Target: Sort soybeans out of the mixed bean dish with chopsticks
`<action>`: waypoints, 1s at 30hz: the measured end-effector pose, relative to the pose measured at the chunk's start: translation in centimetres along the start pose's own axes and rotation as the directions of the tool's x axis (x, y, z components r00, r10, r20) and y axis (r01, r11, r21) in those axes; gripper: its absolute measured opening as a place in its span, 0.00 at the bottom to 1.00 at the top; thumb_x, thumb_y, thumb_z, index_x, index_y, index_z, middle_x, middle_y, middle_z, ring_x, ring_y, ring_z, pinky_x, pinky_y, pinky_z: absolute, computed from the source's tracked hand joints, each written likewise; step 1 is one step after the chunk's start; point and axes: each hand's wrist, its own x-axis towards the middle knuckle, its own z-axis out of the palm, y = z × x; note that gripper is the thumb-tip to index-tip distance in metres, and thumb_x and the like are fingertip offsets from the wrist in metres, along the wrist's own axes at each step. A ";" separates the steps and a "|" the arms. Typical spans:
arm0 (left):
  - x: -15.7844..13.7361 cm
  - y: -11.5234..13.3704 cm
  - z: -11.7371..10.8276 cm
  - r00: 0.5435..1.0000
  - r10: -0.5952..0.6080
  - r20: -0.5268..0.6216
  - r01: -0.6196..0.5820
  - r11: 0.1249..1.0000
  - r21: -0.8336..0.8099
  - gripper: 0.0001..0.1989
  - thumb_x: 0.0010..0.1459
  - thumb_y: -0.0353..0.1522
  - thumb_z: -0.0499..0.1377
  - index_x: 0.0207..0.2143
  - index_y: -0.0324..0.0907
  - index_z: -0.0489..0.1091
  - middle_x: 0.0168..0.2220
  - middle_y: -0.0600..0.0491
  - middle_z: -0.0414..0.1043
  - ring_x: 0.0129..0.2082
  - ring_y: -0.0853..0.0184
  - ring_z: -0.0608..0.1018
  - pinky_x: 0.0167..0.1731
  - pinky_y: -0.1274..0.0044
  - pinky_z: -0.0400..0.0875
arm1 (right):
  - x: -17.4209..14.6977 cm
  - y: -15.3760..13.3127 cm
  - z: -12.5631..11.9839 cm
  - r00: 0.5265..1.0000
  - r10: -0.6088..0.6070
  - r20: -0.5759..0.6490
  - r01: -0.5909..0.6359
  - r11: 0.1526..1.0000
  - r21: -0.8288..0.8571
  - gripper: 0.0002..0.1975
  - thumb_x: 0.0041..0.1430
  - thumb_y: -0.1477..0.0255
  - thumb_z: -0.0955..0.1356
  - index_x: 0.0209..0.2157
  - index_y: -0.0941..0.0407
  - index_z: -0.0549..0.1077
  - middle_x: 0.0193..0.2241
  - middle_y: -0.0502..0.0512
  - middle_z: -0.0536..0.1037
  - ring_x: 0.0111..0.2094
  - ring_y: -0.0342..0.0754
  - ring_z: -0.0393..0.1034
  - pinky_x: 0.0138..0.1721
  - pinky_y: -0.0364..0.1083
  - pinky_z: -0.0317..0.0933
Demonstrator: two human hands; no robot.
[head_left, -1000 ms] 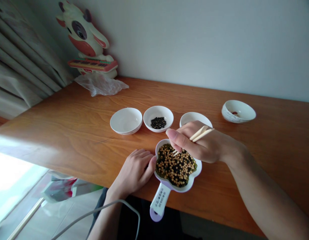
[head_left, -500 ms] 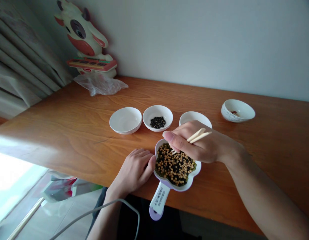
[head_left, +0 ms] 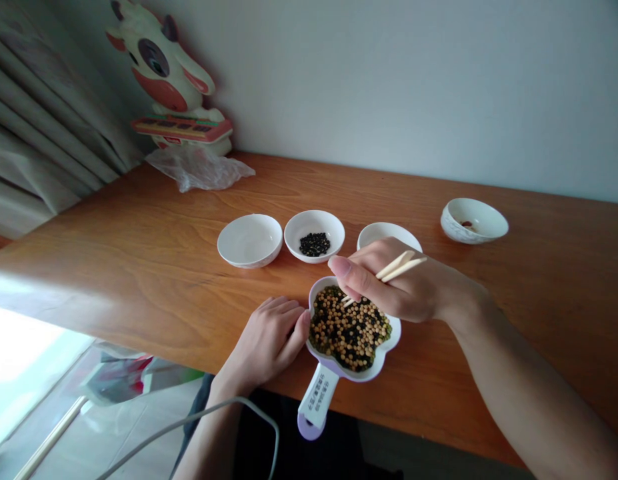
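A white and lilac pan [head_left: 333, 365] with a scalloped edge is filled with mixed beans [head_left: 349, 333], tan, black and green. My right hand [head_left: 389, 277] is closed around a pair of pale chopsticks [head_left: 401, 267], whose tips reach down among the beans near the far side of the pan. Palm down on the table lies my left hand [head_left: 276, 333], fingers loosely bent, its thumb against the pan's left rim. Beyond the pan stand a white bowl [head_left: 251, 241] with nothing visible in it, a bowl [head_left: 315, 223] of black beans, and another bowl [head_left: 383, 231] partly hidden by my right hand.
A patterned bowl [head_left: 473, 220] with some small brown bits stands at the far right of the wooden table [head_left: 139, 267]. At the back left are a cow-shaped toy keyboard [head_left: 181, 87] and a crumpled plastic bag [head_left: 201, 170]. A grey cable [head_left: 199, 417] crosses near my left arm.
My right hand has shifted very slightly with the chopsticks, their tips still among the beans. The left hand and pan stay in place; the whole view has moved a little.
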 end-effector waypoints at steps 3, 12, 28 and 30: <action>0.0 0.0 -0.1 1.000 0.004 -0.002 -0.004 1.000 0.001 0.21 0.77 0.36 0.44 0.29 0.42 0.61 0.31 0.53 0.70 0.32 0.65 0.69 0.41 0.70 0.61 | -0.1 0.2 0.0 1.000 -0.002 -0.016 0.002 1.000 -0.003 0.35 0.77 0.51 0.51 0.24 0.57 0.67 0.19 0.48 0.69 0.22 0.39 0.60 0.30 0.47 0.51; 0.1 0.0 0.0 1.000 0.012 -0.014 -0.012 1.000 -0.002 0.20 0.77 0.36 0.45 0.29 0.42 0.62 0.31 0.53 0.70 0.32 0.65 0.69 0.40 0.71 0.61 | 0.0 0.2 0.0 1.000 0.005 -0.015 -0.006 0.998 -0.064 0.33 0.78 0.54 0.53 0.23 0.57 0.68 0.18 0.48 0.70 0.21 0.40 0.60 0.30 0.49 0.49; 0.0 0.0 0.0 1.000 0.010 -0.006 -0.010 1.000 -0.005 0.21 0.77 0.37 0.44 0.29 0.42 0.62 0.31 0.53 0.70 0.32 0.65 0.69 0.41 0.69 0.62 | 0.0 0.2 0.1 1.000 -0.003 -0.008 0.003 1.000 -0.009 0.34 0.78 0.52 0.52 0.24 0.57 0.67 0.19 0.47 0.69 0.22 0.40 0.58 0.30 0.48 0.49; 0.0 0.0 0.0 1.000 0.011 -0.008 -0.011 1.000 -0.004 0.21 0.77 0.36 0.44 0.29 0.42 0.62 0.31 0.53 0.70 0.32 0.65 0.69 0.41 0.69 0.62 | 0.0 0.3 0.1 1.000 -0.008 -0.006 0.008 1.000 -0.017 0.34 0.78 0.52 0.51 0.24 0.57 0.66 0.19 0.47 0.68 0.22 0.40 0.58 0.30 0.48 0.48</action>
